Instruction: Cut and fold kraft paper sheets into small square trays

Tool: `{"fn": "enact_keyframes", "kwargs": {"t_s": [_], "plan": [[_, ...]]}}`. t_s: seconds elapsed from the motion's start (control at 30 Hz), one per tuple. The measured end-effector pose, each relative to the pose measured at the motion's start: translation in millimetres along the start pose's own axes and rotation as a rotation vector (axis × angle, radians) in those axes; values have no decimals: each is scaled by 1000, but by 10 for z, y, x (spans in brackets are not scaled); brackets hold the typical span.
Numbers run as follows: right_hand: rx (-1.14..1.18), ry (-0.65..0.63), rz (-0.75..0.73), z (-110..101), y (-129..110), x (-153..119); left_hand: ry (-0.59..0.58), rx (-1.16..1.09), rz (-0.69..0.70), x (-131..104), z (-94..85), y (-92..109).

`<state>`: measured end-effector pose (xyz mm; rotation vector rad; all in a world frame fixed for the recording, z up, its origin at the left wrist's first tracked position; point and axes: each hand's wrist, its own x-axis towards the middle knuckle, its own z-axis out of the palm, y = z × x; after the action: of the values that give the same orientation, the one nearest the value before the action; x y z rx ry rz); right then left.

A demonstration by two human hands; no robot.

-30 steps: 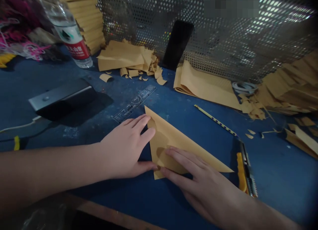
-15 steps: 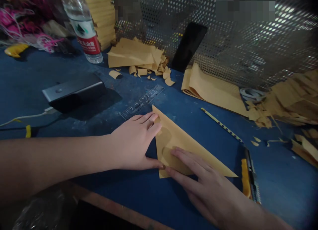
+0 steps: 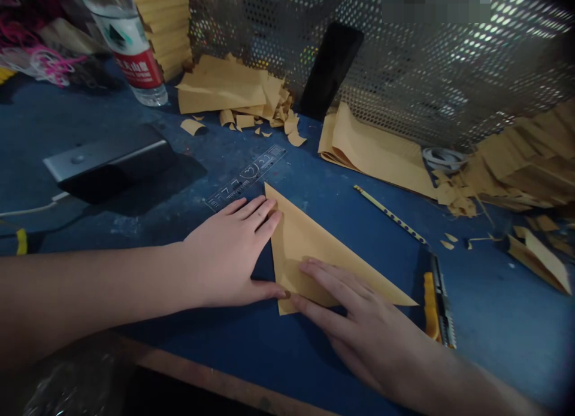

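Note:
A folded triangle of brown paper [image 3: 314, 236] lies flat on the blue table [image 3: 188, 350], its long edge slanting down to the right. My left hand [image 3: 229, 254] rests on its left edge, fingers spread, with the thumb near the lower left corner. On the lower part of the paper lies my right hand [image 3: 354, 314], fingers stretched out and the index fingertip close to my left thumb. A patterned pencil [image 3: 389, 214] is beyond the paper, and a yellow and black cutter [image 3: 435, 302] lies by its right tip.
Paper scraps [image 3: 229, 86], a water bottle [image 3: 130, 50] and a black phone [image 3: 331, 68] stand or lie along the metal mesh. Folded paper [image 3: 377, 152] sits nearby. A dark box-shaped device [image 3: 112, 158] with a cable is at left, a clear ruler [image 3: 247, 176] behind my left hand.
The whole view has shifted, so things appear slightly further left and higher. My left fingers lie flatter on the paper's edge. The paper and my right hand keep nearly the same arrangement.

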<state>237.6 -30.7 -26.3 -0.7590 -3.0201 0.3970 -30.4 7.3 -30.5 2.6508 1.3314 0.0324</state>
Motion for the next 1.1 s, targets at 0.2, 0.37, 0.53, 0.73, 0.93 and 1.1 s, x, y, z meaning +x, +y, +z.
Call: {"fn": "enact_keyframes", "kwargs": {"t_s": [0.2, 0.37, 0.53, 0.73, 0.93, 1.1], "plan": [[4, -6, 1, 9, 9, -1, -4, 6, -1, 0, -16, -2], [15, -26, 9, -9, -4, 10, -9, 16, 2, 3, -9, 2], [23, -10, 21, -41, -20, 29, -2, 37, -5, -2, -3, -1], [43, 8, 27, -57, -24, 44, 0, 54, -2, 4, -3, 1], [67, 4, 24, -61, -19, 42, 33, 63, 5, -3, 13, -4], [72, 6, 15, -61, -10, 40, 47, 47, 19, -9, 19, -8]]}}
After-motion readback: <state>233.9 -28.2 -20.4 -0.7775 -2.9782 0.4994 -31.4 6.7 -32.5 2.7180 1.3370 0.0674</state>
